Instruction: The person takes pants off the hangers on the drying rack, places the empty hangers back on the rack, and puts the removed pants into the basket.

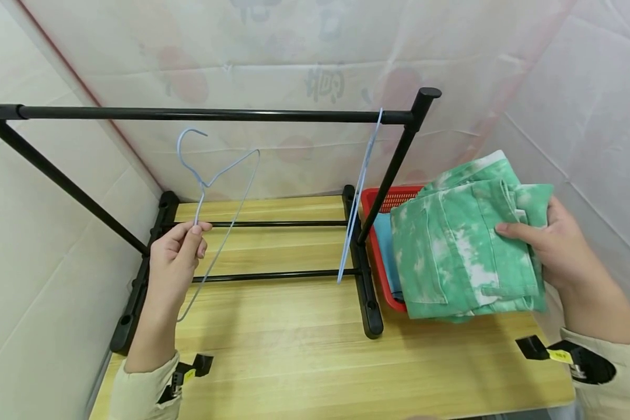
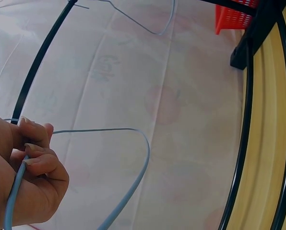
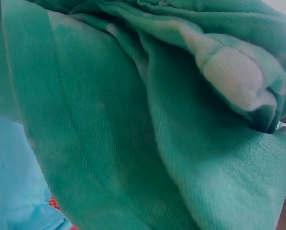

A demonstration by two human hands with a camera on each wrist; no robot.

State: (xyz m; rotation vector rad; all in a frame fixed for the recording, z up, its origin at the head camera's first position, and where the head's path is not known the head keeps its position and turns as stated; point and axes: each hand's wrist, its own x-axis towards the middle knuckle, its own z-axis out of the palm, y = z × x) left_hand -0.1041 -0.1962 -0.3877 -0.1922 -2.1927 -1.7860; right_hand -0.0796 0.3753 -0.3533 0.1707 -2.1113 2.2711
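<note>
In the head view my left hand (image 1: 170,265) pinches a light blue wire hanger (image 1: 202,185) by one side, its hook pointing up just below the rack's top rail. The left wrist view shows the hanger wire (image 2: 148,152) running out past the curled fingers. On the right, my right hand (image 1: 564,245) grips a folded green-and-white tie-dye garment (image 1: 464,245), thumb on top and fingers hidden beneath. The garment is held over a red basket (image 1: 380,262) and covers much of it. Green cloth (image 3: 100,120) fills most of the right wrist view.
A black rack with a horizontal top rail (image 1: 215,114) stands on the wooden table (image 1: 294,356). A second blue hanger (image 1: 366,160) hangs near the rail's right end. Blue cloth (image 1: 387,251) lies in the basket. Pale sheeting (image 1: 294,52) surrounds the table's back and sides.
</note>
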